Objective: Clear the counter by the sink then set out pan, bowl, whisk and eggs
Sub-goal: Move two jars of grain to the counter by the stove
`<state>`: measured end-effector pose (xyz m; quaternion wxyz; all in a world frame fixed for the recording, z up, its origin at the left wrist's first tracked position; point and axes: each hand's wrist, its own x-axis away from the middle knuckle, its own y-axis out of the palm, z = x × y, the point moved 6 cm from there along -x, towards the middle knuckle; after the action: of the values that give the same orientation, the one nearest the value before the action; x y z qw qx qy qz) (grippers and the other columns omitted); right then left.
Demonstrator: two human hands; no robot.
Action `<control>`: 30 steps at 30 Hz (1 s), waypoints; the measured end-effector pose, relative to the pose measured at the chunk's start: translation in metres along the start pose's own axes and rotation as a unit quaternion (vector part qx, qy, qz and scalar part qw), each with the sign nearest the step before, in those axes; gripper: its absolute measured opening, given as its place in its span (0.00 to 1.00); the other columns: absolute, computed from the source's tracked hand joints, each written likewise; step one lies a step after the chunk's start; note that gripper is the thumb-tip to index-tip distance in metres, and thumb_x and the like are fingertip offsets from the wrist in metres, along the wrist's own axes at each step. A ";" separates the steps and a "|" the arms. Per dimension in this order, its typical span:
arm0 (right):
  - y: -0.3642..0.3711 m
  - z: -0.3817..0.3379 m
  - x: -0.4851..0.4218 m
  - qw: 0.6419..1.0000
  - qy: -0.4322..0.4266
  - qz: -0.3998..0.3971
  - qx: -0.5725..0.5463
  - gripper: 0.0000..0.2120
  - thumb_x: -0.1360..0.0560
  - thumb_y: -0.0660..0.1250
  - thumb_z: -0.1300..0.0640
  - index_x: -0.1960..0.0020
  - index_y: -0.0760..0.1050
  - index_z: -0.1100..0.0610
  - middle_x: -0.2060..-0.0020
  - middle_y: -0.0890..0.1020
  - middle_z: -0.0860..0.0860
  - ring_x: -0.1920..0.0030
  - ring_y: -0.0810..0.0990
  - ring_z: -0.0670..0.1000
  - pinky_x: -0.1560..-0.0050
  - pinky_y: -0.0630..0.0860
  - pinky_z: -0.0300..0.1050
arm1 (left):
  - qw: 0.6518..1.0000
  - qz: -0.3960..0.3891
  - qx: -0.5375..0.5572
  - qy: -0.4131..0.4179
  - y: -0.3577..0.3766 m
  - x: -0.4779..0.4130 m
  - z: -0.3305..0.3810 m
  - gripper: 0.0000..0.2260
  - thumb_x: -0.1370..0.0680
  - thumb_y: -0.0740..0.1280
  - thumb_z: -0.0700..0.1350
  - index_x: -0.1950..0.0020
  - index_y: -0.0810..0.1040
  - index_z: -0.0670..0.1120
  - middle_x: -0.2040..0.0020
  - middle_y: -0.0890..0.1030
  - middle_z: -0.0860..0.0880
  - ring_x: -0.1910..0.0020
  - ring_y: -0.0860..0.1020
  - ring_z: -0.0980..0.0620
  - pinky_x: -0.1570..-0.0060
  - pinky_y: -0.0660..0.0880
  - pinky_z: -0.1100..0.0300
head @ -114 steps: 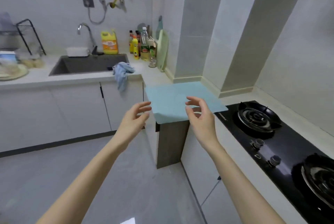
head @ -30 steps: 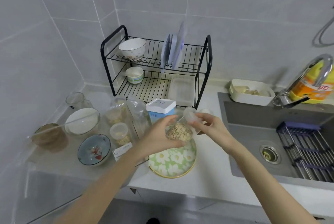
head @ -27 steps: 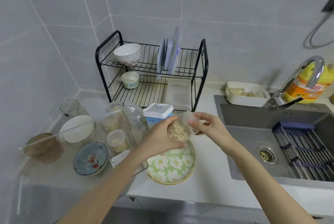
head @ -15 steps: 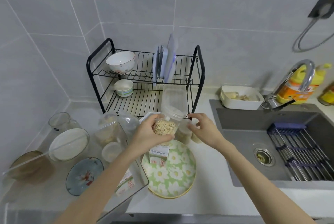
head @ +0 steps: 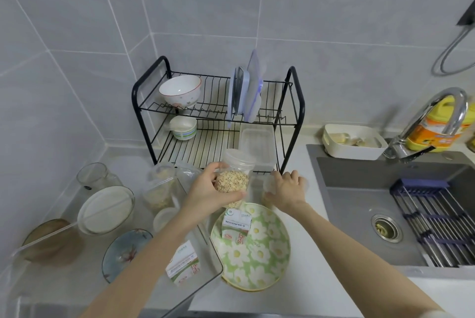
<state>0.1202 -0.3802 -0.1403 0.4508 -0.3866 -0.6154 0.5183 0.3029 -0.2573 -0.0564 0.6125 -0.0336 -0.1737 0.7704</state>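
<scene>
- Far left of the bench: a brown lidded bowl, a glass bowl with white contents and a blue plate stand where they did a second ago. None of them has been cleared.
- Dish rack, upper tier, left end: a white bowl sits upright. It is likely the task's bowl and has not been fetched. Pan, whisk and eggs are not in view.
- Left grip: fingers and thumb are wrapped round the oat jar, which is held above the flowered plate. A second ago both grips were on this jar. Now the left carries it alone.
- Flowered plate: a small carton stands on it just below the jar.
- Right grip: it has left the jar and moved right. Its fingers are curled over a small clear tub beside the rack's right foot. Whether the tub is off the bench cannot be told.
- Sink, right: no change is noted.
- Assessment: the split suggests two containers are being removed at once. Clearing is at an early stage, much remains on the bench, and setting out has not begun.
</scene>
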 end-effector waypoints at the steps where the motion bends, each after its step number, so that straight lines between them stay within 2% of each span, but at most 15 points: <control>1: -0.002 0.000 0.002 1.000 -0.002 0.011 -0.014 0.26 0.26 0.62 0.44 0.32 0.63 0.53 0.43 0.73 0.56 0.40 0.64 0.58 0.41 0.61 0.50 | 1.000 0.001 0.000 0.002 -0.001 0.000 0.000 0.33 0.42 0.78 0.50 0.39 0.71 0.52 0.48 0.82 0.54 0.52 0.81 0.57 0.48 0.79 0.56; 6: -0.032 0.009 0.021 0.978 -0.010 0.103 -0.181 0.30 0.27 0.65 0.41 0.29 0.64 0.50 0.44 0.74 0.54 0.39 0.64 0.55 0.39 0.66 0.47 | 1.000 0.003 0.016 0.013 -0.002 -0.003 0.002 0.34 0.41 0.80 0.47 0.38 0.71 0.51 0.47 0.81 0.54 0.50 0.81 0.56 0.46 0.78 0.53; 9: -0.063 0.016 0.043 0.940 0.002 0.150 -0.306 0.29 0.28 0.68 0.42 0.30 0.66 0.49 0.45 0.72 0.51 0.42 0.70 0.51 0.43 0.70 0.44 | 0.999 0.000 0.037 0.027 0.003 -0.003 0.011 0.35 0.43 0.80 0.50 0.39 0.71 0.52 0.46 0.81 0.54 0.49 0.81 0.56 0.46 0.79 0.53; 12: -0.090 0.026 0.070 0.896 0.021 0.183 -0.404 0.27 0.29 0.70 0.44 0.32 0.69 0.47 0.46 0.71 0.46 0.47 0.72 0.44 0.49 0.68 0.36 | 0.997 -0.005 0.060 0.045 0.012 -0.001 0.023 0.30 0.39 0.81 0.42 0.44 0.70 0.56 0.46 0.81 0.51 0.48 0.80 0.56 0.50 0.78 0.59; 14: -0.103 0.034 0.088 0.870 0.025 0.213 -0.444 0.27 0.30 0.72 0.44 0.33 0.70 0.46 0.45 0.73 0.44 0.47 0.73 0.42 0.52 0.69 0.32 | 0.996 -0.018 0.062 0.060 0.021 0.001 0.032 0.27 0.38 0.80 0.43 0.47 0.71 0.58 0.46 0.81 0.53 0.49 0.80 0.58 0.52 0.78 0.61; 16: -0.114 0.046 0.108 0.849 0.032 0.246 -0.467 0.26 0.30 0.72 0.45 0.34 0.71 0.45 0.42 0.74 0.43 0.45 0.73 0.40 0.52 0.70 0.32 | 0.995 -0.039 0.059 0.073 0.035 0.004 0.043 0.27 0.38 0.80 0.45 0.46 0.71 0.60 0.46 0.80 0.55 0.50 0.80 0.59 0.57 0.78 0.65; 18: -0.122 0.057 0.126 0.832 0.038 0.278 -0.479 0.23 0.30 0.72 0.46 0.36 0.72 0.45 0.40 0.75 0.41 0.43 0.73 0.39 0.51 0.71 0.33 | 0.993 -0.059 0.067 0.080 0.049 0.008 0.053 0.28 0.37 0.80 0.42 0.44 0.71 0.57 0.46 0.80 0.54 0.50 0.79 0.59 0.62 0.77 0.69; 21: -0.128 0.083 0.161 0.807 0.061 0.321 -0.493 0.23 0.28 0.71 0.46 0.35 0.70 0.46 0.41 0.76 0.38 0.46 0.77 0.40 0.49 0.75 0.38 | 0.987 -0.109 0.066 0.096 0.082 0.019 0.066 0.27 0.36 0.80 0.41 0.43 0.72 0.53 0.45 0.80 0.51 0.50 0.80 0.58 0.59 0.78 0.67; 23: -0.127 0.104 0.186 0.791 0.083 0.340 -0.503 0.24 0.27 0.71 0.47 0.33 0.69 0.48 0.43 0.75 0.35 0.47 0.77 0.38 0.47 0.76 0.40 | 0.983 -0.134 0.061 0.104 0.107 0.027 0.074 0.28 0.36 0.80 0.41 0.40 0.72 0.50 0.45 0.80 0.50 0.49 0.80 0.57 0.55 0.79 0.64; 26: -0.124 0.138 0.227 0.775 0.114 0.368 -0.501 0.26 0.27 0.70 0.47 0.32 0.67 0.48 0.42 0.75 0.37 0.43 0.76 0.39 0.45 0.76 0.42 | 0.975 -0.182 0.066 0.111 0.152 0.044 0.086 0.28 0.35 0.79 0.40 0.40 0.72 0.49 0.45 0.80 0.49 0.50 0.80 0.56 0.53 0.79 0.60; 28: -0.121 0.162 0.258 0.762 0.135 0.381 -0.506 0.26 0.27 0.71 0.46 0.32 0.66 0.47 0.42 0.75 0.39 0.43 0.77 0.40 0.46 0.77 0.39 | 0.967 -0.216 0.065 0.119 0.185 0.059 0.093 0.28 0.36 0.79 0.39 0.40 0.72 0.49 0.45 0.80 0.48 0.50 0.81 0.54 0.54 0.80 0.60; 30: -0.120 0.180 0.285 0.753 0.155 0.393 -0.504 0.27 0.28 0.71 0.48 0.33 0.65 0.47 0.45 0.75 0.37 0.44 0.76 0.38 0.49 0.76 0.33 | 0.959 -0.246 0.060 0.130 0.214 0.071 0.099 0.29 0.36 0.79 0.40 0.39 0.72 0.49 0.44 0.80 0.48 0.48 0.80 0.54 0.56 0.78 0.64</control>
<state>-0.1366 -0.1833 0.0120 0.0362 -0.8410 -0.5026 0.1970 0.0594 -0.2527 -0.0181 0.8015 -0.0527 -0.0495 0.5937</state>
